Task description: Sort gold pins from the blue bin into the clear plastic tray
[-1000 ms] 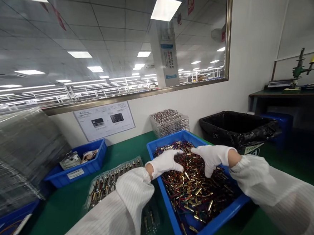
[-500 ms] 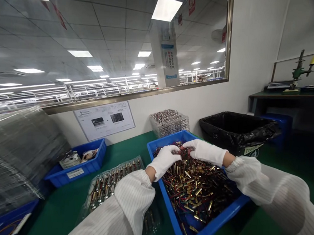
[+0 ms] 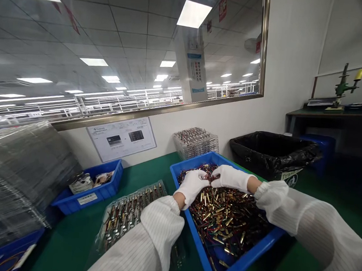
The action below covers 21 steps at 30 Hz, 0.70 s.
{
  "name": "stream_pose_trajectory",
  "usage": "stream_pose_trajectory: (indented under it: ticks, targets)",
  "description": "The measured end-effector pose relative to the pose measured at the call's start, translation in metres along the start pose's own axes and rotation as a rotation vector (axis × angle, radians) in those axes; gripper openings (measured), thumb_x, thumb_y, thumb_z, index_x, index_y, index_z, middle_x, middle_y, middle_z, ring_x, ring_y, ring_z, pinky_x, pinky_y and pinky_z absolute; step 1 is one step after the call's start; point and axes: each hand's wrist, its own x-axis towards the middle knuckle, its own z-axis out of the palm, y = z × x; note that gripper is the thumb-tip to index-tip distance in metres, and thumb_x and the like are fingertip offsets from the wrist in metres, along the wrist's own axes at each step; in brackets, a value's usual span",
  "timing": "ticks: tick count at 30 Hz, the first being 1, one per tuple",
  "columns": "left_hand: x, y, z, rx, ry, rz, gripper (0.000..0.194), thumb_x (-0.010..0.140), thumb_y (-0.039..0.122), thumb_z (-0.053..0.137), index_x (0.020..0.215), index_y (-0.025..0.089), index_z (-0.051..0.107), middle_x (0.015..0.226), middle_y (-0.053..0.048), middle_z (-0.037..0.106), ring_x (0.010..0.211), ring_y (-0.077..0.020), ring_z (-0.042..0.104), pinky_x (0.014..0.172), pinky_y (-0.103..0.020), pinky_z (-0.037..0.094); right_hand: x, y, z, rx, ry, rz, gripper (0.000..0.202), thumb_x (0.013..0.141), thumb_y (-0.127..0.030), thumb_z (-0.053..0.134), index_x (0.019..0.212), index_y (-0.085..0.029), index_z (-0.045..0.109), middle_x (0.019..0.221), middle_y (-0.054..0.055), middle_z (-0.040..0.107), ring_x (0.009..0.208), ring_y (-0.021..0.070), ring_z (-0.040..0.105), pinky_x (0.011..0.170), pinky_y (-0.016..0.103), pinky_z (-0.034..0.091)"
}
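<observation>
Both my hands wear white gloves and are over the far part of a blue bin (image 3: 193, 231). Inside it lies a loose heap of small brass-coloured metal parts with thin wires (image 3: 222, 212). My left hand (image 3: 194, 186) has its fingers bent together near the heap's far end. Facing it, my right hand (image 3: 230, 177) is closed too, its fingertips close to the left ones. Whatever is between the fingertips is too small and dark to make out. Left of the bin, a clear plastic tray (image 3: 128, 214) holds rows of similar parts, partly behind my left sleeve.
A stack of filled clear trays (image 3: 195, 142) stands behind the bin, by the wall. To the right is a trash can with a black liner (image 3: 272, 154). At left are a small blue box (image 3: 102, 192) and a tall wrapped stack of trays (image 3: 13, 177).
My right hand has shifted slightly left and down, closer to my left hand. The left hand has moved a little right, and the fingertips are nearer each other.
</observation>
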Motion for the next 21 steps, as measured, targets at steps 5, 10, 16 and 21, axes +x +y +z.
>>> stream_pose_trajectory:
  ticks: [5,10,16,21]
  targets:
    - [-0.006,0.020,-0.004,0.051,0.055,0.135,0.014,0.049,0.005,0.057,0.057,0.016,0.060,0.060,0.003,0.057,0.061,-0.0100,0.048,0.063,-0.022,0.036,-0.002,-0.008,-0.006,0.044,0.058,-0.089,0.022,0.061,-0.022,0.050,0.078,-0.015,0.061,0.070,0.000,0.060,0.063,0.0117,0.051,0.055,0.019,0.037]
    - [-0.005,0.018,-0.010,0.001,0.031,0.083,0.019,0.048,0.003,0.058,0.064,0.014,0.058,0.063,0.000,0.057,0.060,-0.0106,0.051,0.060,-0.022,0.039,-0.003,-0.009,-0.011,0.061,0.043,-0.141,0.018,0.062,-0.022,0.051,0.074,-0.016,0.063,0.074,0.000,0.061,0.069,0.0135,0.052,0.064,0.021,0.036]
    - [-0.002,0.001,-0.014,-0.084,0.095,-0.008,0.037,0.049,0.006,0.060,0.083,0.014,0.051,0.076,-0.003,0.055,0.059,-0.0089,0.052,0.055,-0.022,0.042,-0.002,-0.003,-0.008,0.035,0.020,-0.089,0.046,0.054,-0.045,0.059,0.091,-0.017,0.058,0.074,0.001,0.060,0.064,0.0147,0.052,0.052,0.021,0.034]
    - [-0.006,0.005,-0.005,-0.084,0.104,0.014,0.034,0.049,0.005,0.061,0.081,0.015,0.052,0.065,0.001,0.052,0.055,-0.0079,0.049,0.054,-0.021,0.041,0.003,-0.012,0.008,-0.089,0.036,-0.067,0.051,0.038,-0.036,0.069,0.086,-0.021,0.061,0.072,0.000,0.060,0.062,0.0157,0.052,0.054,0.022,0.035]
